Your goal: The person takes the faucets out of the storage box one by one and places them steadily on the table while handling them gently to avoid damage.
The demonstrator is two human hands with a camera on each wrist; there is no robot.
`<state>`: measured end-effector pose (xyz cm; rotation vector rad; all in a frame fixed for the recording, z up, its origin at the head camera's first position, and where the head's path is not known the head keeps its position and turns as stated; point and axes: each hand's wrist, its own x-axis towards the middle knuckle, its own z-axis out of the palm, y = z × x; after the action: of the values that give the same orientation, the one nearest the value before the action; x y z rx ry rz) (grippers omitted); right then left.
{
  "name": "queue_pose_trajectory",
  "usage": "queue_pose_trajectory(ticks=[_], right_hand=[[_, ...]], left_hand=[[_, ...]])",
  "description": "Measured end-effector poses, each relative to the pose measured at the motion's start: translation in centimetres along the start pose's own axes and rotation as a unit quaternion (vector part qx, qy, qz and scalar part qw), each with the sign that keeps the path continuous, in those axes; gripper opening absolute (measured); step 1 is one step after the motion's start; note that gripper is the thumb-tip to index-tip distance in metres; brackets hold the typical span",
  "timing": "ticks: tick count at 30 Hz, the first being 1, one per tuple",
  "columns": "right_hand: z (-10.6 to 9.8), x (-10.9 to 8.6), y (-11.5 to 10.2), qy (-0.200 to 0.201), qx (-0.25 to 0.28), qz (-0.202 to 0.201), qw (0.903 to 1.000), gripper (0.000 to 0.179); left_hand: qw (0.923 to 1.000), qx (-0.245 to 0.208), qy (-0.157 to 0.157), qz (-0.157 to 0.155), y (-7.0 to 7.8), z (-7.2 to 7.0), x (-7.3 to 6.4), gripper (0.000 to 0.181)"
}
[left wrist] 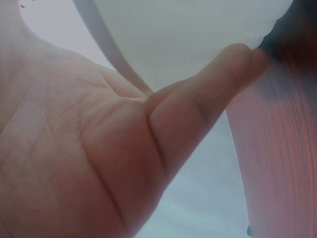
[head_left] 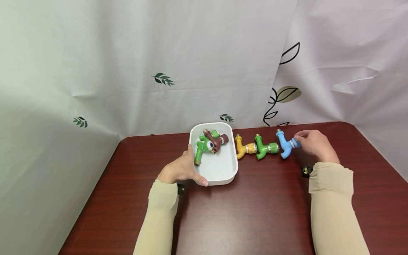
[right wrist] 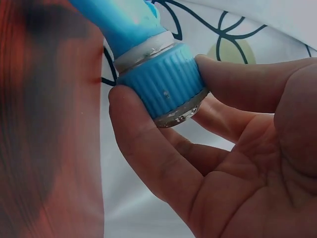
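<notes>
A white plastic tray (head_left: 220, 169) sits on the table with two green taps and a brown tap (head_left: 217, 141) inside; one green tap (head_left: 199, 156) leans near its left wall. My left hand (head_left: 181, 168) rests against the tray's near left corner, thumb on the front wall and fingers straight along the left side. At the right, my right hand (head_left: 315, 143) pinches the ribbed knob of a blue tap (head_left: 285, 145) between thumb and fingers. The close view shows the ribbed blue knob (right wrist: 166, 79) with a silvery ring at its end.
Between tray and blue tap lie a yellow tap (head_left: 243, 148) and a green tap (head_left: 264, 148) in a row, spouts toward me. Behind the dark red wooden table (head_left: 251, 212) hangs a white curtain (head_left: 197, 71) with leaf prints, close to the back edge.
</notes>
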<state>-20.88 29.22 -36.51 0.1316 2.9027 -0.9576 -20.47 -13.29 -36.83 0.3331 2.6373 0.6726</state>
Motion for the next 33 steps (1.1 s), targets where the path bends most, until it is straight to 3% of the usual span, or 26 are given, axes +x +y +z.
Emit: queue_pose_trajectory(ticks=[12, 33], right_hand=[[0.53, 0.37, 0.47, -0.019, -0.008, 0.004, 0.9998, 0.039], [0.97, 0.55, 0.98, -0.021, 0.041, 0.032, 0.9984, 0.042]], left_hand=[[0.9999, 0.007, 0.000, -0.008, 0.01, -0.05, -0.07, 0.159], [0.9999, 0.006, -0.001, -0.009, -0.03, -0.02, 0.00, 0.159]])
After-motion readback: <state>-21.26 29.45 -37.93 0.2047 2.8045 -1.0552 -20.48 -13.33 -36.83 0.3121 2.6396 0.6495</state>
